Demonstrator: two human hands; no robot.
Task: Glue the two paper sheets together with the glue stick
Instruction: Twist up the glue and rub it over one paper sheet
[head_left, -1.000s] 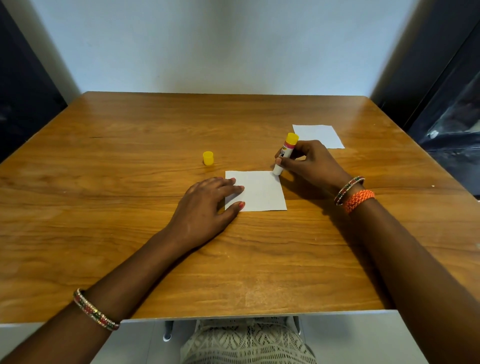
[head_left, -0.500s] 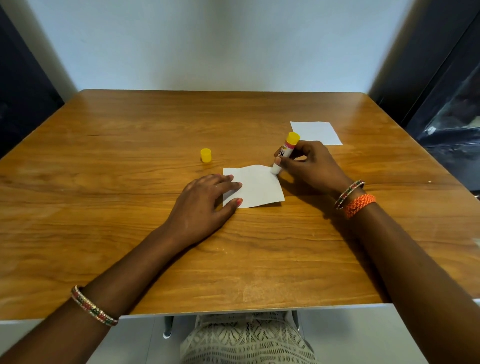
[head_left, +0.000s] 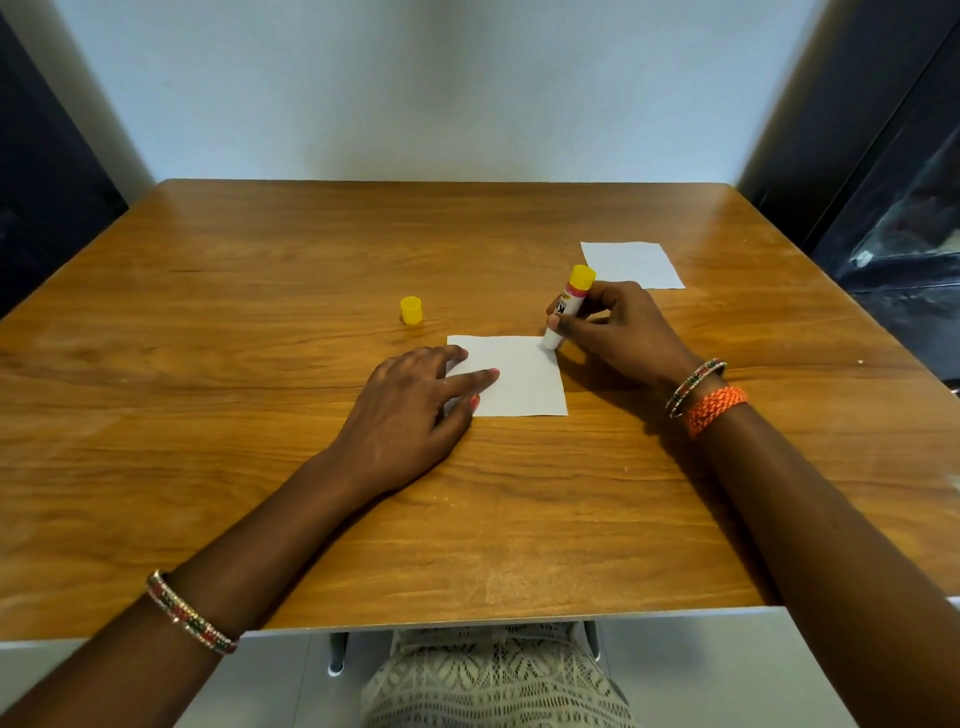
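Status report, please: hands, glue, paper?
Left hand flat, pressing near sheet. Right hand holds glue stick, tip on sheet's far-right corner. Second sheet apart, untouched.

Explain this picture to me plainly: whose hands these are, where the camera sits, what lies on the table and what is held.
There is no machine here. A person wears a camera on the head, so the one view looks down over their own arms at a wooden table. The left hand lies flat, pressing down the near paper sheet. The right hand grips an uncapped glue stick, tip down at that sheet's far right corner. The yellow cap stands apart on the table. A second paper sheet lies farther back on the right.
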